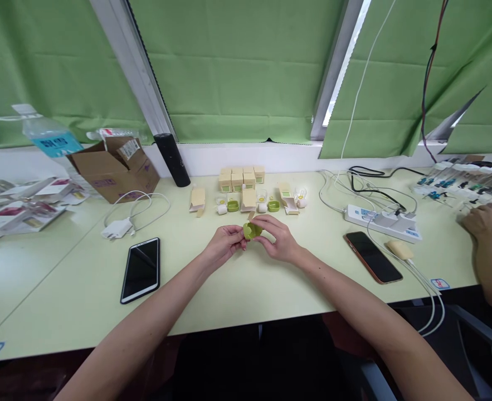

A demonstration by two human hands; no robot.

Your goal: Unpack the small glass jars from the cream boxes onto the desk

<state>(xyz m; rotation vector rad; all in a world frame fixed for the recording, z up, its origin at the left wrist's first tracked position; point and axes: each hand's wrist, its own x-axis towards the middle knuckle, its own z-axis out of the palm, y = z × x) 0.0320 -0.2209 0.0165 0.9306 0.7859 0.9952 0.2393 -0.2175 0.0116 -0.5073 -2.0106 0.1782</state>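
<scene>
Between my two hands, just above the table, is a small green plastic tray-like piece [252,230]. My left hand [225,243] pinches its left edge with thumb and fingertips. The fingers of my right hand [278,239] close on its right side and top. Beyond it lie opened cream cartons, one at left [198,199], one in the middle [248,199] and one at right [288,199]. Two similar green pieces, one [233,206] at left and one [273,206] at right, rest among small white cylinders [222,209] and clear cups [301,195].
Several closed cream boxes [241,177] stand by the wall. A phone [141,270] and a white charger [117,228] lie left. Right are another phone [373,257], a power strip [383,223] and loose cables. Another person's hand [483,223] works at far right.
</scene>
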